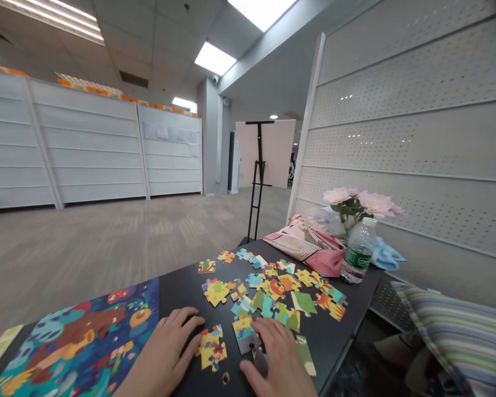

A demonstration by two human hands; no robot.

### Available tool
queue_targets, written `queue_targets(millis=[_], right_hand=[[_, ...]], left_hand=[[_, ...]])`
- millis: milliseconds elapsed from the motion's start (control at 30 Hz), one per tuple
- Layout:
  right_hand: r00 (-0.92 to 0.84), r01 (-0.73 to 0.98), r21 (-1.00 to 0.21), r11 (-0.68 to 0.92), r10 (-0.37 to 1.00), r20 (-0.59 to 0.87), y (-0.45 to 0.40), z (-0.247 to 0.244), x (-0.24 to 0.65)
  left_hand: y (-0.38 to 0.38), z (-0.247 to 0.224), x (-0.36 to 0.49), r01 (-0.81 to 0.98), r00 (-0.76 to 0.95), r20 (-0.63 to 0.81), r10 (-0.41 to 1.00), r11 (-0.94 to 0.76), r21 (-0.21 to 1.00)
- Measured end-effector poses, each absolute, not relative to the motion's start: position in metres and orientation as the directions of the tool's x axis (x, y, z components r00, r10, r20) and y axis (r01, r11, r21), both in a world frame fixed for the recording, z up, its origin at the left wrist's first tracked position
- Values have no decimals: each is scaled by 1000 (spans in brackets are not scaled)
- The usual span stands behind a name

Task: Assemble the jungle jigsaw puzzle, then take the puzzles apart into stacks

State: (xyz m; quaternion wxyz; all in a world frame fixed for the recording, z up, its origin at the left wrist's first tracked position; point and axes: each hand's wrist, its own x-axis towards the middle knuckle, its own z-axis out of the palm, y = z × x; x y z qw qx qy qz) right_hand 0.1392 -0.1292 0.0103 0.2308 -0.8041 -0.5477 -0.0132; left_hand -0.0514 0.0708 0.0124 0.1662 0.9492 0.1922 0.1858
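Observation:
My left hand (167, 344) rests on the black table with its fingers loosely spread. Its thumb and fingertips are beside a small joined cluster of yellow puzzle pieces (213, 348), and its thumb appears to touch the edge. My right hand (279, 355) lies palm down, thumb apart, over other puzzle pieces. Its fingertips reach the edge of a blue-and-yellow piece (243, 333); a greyish piece under the palm is partly hidden. A green piece (306, 354) shows to the right of this hand. Beyond both hands lie many loose, colourful puzzle pieces (275, 289).
A colourful illustrated sheet (86, 336) covers the table's left side. At the far right stand a water bottle (359, 252), pink flowers (376, 203), a pink cloth bag (306, 248) and a blue cloth (386, 255). A striped cushion (463, 336) is beside the table; an easel (258, 176) stands behind.

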Motion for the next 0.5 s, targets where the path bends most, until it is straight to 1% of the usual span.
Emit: queue_targets(millis=[200, 300, 367, 500], right_hand=[[414, 852, -434, -292, 884, 218, -129, 23, 134], [400, 844, -466, -265, 890, 219, -129, 22, 135], [382, 851, -468, -237, 891, 244, -129, 19, 137], [336, 881, -430, -198, 901, 274, -128, 12, 143]], left_hand=[[70, 13, -51, 302, 857, 282, 431, -864, 403], [70, 15, -51, 301, 858, 286, 427, -868, 394], [69, 15, -52, 302, 858, 289, 425, -872, 386], [71, 11, -52, 299, 857, 300, 420, -878, 374]])
